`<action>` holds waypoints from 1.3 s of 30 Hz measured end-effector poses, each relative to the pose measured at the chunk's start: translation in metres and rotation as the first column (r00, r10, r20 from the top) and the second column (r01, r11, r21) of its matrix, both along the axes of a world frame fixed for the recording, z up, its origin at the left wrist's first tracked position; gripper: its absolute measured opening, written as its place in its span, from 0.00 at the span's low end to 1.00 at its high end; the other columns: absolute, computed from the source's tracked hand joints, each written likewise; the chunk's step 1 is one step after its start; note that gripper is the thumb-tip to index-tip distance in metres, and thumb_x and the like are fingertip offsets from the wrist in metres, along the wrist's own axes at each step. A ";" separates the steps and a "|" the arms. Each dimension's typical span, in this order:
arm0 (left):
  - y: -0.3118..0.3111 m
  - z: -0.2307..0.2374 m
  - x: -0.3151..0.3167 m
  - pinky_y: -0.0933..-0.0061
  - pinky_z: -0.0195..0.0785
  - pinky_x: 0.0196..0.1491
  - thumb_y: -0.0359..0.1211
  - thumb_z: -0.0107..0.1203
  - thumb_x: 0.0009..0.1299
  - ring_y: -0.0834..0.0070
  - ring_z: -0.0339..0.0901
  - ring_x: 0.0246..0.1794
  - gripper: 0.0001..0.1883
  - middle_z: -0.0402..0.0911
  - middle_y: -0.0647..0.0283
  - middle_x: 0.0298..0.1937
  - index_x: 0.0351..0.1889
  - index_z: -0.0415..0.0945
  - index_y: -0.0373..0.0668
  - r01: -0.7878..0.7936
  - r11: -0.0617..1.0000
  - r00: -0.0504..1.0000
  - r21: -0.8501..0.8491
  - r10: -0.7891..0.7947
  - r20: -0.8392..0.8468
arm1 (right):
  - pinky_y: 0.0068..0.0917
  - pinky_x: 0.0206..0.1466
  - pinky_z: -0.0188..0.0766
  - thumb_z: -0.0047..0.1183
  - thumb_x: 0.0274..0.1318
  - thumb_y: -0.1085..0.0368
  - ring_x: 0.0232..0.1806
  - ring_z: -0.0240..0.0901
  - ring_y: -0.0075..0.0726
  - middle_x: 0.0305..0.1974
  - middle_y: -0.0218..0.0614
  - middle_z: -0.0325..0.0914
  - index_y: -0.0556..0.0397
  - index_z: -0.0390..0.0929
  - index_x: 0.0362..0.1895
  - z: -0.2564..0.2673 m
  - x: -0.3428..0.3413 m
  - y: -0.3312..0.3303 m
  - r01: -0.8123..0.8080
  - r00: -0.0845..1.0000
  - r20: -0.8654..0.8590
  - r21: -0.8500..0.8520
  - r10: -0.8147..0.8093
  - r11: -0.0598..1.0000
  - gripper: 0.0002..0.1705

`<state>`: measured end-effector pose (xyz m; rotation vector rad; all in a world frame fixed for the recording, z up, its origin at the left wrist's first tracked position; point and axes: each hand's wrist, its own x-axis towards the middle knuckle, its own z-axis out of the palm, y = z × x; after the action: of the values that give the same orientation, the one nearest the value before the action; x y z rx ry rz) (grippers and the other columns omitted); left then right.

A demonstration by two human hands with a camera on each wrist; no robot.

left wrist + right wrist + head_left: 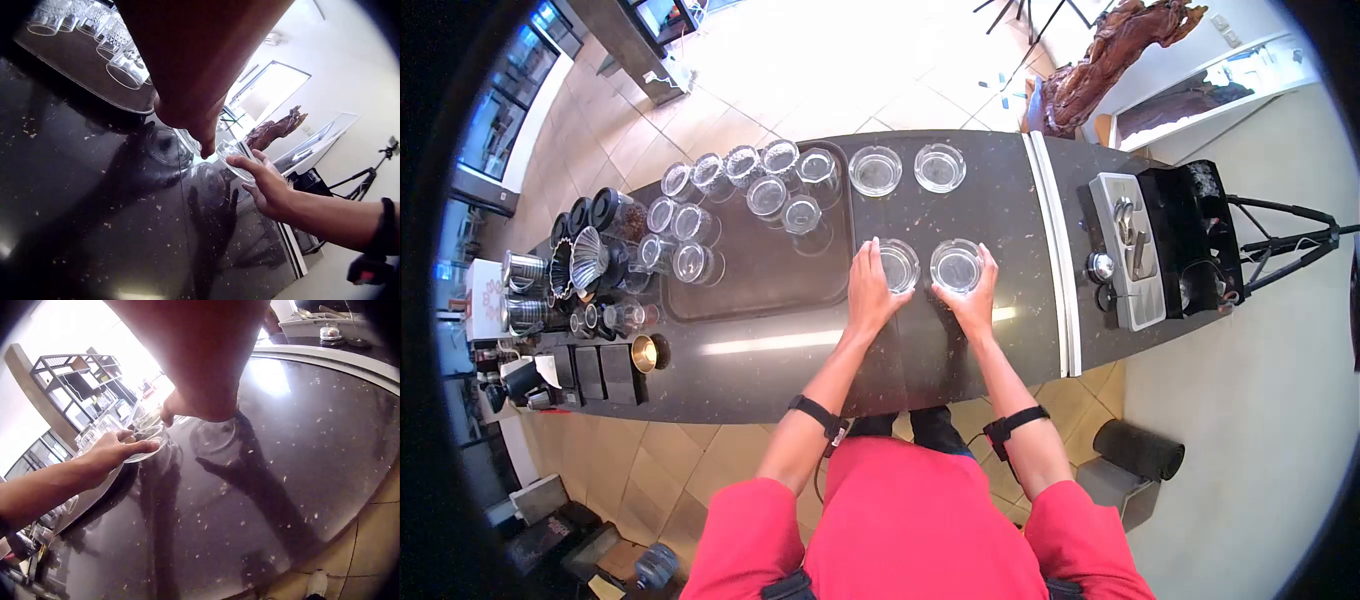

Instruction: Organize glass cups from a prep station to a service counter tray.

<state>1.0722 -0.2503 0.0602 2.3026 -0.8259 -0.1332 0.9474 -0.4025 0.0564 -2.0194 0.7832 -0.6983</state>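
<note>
My left hand point(872, 290) grips a round clear glass ashtray point(900, 266) by its side, thumb at the near rim and fingers along the left. A matching ashtray point(956, 267) is held in my right hand point(971, 303), its fingers along the right side. The two pieces are side by side with a narrow gap, over the dark speckled counter point(990, 345). In the right wrist view, the left hand's ashtray point(147, 452) shows above its reflection on the glossy top. Beyond the hands stand two more glass ashtrays, one left point(875, 171) and one right point(940, 167).
Left of my hands, a brown tray point(750, 290) bears several upturned glasses point(767, 197). Jars point(615, 212), drippers point(588, 262) and a brass cup point(645, 353) crowd the far left. A white strip point(1053, 255) crosses the counter before a cutlery tray point(1128, 250).
</note>
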 end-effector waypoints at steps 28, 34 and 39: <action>-0.039 -0.003 0.036 0.52 0.54 0.73 0.39 0.77 0.47 0.49 0.57 0.71 0.61 0.58 0.45 0.71 0.75 0.49 0.30 -0.136 0.978 0.990 0.159 0.129 0.058 | 0.53 0.74 0.54 0.80 0.32 0.54 0.75 0.51 0.56 0.72 0.48 0.54 0.49 0.47 0.77 -0.023 0.061 -0.047 -0.115 0.985 -0.143 -0.122 0.097 0.986 0.70; -0.039 -0.001 0.035 0.52 0.53 0.73 0.39 0.76 0.47 0.48 0.57 0.72 0.61 0.57 0.44 0.72 0.76 0.49 0.30 -0.133 0.979 0.991 0.151 0.128 0.044 | 0.54 0.73 0.53 0.79 0.33 0.53 0.75 0.51 0.56 0.73 0.47 0.53 0.48 0.45 0.78 -0.023 0.063 -0.047 -0.126 0.978 -0.184 -0.122 0.102 0.984 0.70; -0.036 -0.004 0.037 0.52 0.52 0.74 0.38 0.76 0.47 0.47 0.55 0.72 0.61 0.57 0.44 0.71 0.76 0.49 0.31 -0.122 0.985 0.992 0.126 0.116 0.053 | 0.54 0.73 0.53 0.79 0.34 0.52 0.75 0.51 0.55 0.72 0.47 0.53 0.47 0.45 0.78 -0.023 0.064 -0.047 -0.128 0.974 -0.203 -0.122 0.102 0.984 0.71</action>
<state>1.1087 -0.2858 0.0565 2.4784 -0.7189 -0.0832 1.0109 -0.4497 0.0336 -2.2625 0.7406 -0.5015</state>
